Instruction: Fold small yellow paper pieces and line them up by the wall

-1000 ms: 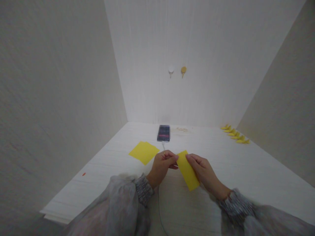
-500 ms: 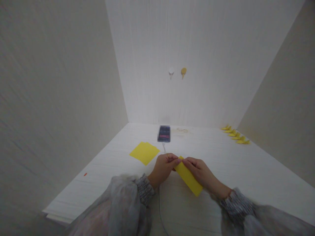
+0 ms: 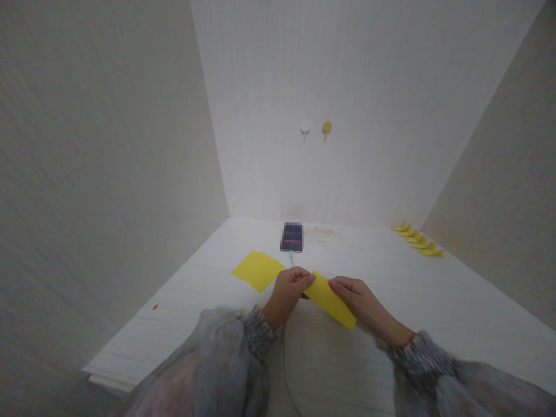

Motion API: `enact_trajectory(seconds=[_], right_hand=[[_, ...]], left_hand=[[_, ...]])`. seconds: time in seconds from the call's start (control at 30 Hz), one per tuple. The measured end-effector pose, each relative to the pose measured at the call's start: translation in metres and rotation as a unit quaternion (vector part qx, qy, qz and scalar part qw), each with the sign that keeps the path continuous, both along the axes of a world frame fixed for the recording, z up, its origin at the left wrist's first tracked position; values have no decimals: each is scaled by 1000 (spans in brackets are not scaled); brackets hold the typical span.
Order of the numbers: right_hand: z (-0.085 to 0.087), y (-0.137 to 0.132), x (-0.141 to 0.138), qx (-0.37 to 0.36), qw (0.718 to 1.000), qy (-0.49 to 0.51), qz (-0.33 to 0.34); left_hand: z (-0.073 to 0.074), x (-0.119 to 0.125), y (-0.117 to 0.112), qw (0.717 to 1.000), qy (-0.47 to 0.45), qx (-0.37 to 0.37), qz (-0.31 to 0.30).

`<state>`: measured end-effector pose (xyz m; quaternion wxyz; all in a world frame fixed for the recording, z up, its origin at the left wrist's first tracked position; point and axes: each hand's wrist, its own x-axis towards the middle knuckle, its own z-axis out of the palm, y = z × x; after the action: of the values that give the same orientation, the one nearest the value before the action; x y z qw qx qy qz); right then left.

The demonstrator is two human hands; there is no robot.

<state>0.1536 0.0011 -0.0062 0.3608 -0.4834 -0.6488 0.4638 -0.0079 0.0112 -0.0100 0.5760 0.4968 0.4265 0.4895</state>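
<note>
A folded yellow paper strip (image 3: 330,298) is held just above the white table (image 3: 434,295), slanting from upper left to lower right. My left hand (image 3: 289,289) pinches its upper left end, with a ring showing on one finger. My right hand (image 3: 358,298) grips its right long edge, fingers curled over the paper. Both wrists wear grey patterned sleeves.
A small stack of flat yellow sheets (image 3: 258,269) lies left of my hands. A phone (image 3: 292,237) with a white cable lies behind them. Several folded yellow pieces (image 3: 419,239) line the far right wall. Two hooks (image 3: 315,128) hang on the back wall.
The strip has swung from steeply upright to a flatter slant. My right hand has slid down along its edge; my left hand keeps the upper end.
</note>
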Motion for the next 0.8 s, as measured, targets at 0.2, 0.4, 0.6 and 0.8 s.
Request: enact_trajectory(seconds=[0.2,0.4,0.6,0.8], right_hand=[[-7,2,1,33,997,-63,20],[-1,1,0,61,994,-85,13],[5,4,8,45,998,-28,17],[17,7,20,31,999,26,5]], left_hand=[[-4,0,2,999,4,32,-38],[-7,-1,4,1000,-4,18,-6],[-4,-3,5,998,-21,9,51],[3,-5,6,995,-28,6,97]])
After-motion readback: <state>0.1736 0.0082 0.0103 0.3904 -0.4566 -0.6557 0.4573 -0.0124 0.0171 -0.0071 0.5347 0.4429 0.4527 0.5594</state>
